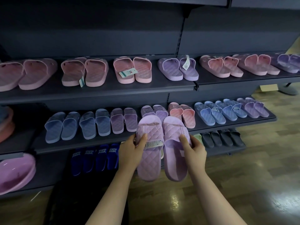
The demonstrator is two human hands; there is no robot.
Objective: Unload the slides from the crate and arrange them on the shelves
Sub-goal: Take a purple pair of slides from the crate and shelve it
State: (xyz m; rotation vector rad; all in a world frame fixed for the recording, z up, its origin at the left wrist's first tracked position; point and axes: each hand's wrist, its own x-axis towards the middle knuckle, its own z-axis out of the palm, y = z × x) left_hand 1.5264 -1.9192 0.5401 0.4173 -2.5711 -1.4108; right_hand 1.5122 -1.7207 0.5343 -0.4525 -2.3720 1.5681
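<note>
The two slides (150,161) are pale lilac with diamond-quilted footbeds and wide straps, and a white tag (153,143) lies across the left one. They are held side by side in the air, heels toward the person, just in front of the middle shelf (78,144). The left hand (131,151) grips the left one and the right hand (194,147) the right one, each at the outer edge with its thumb on the strap.

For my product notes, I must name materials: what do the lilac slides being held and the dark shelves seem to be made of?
The lilac slides: probably soft moulded foam or rubbery plastic, matte; the quilted diamond pattern and strap look cast in one piece. The shelves: likely painted metal, dark grey; thin flat edges and a slotted upright suggest it.
</note>
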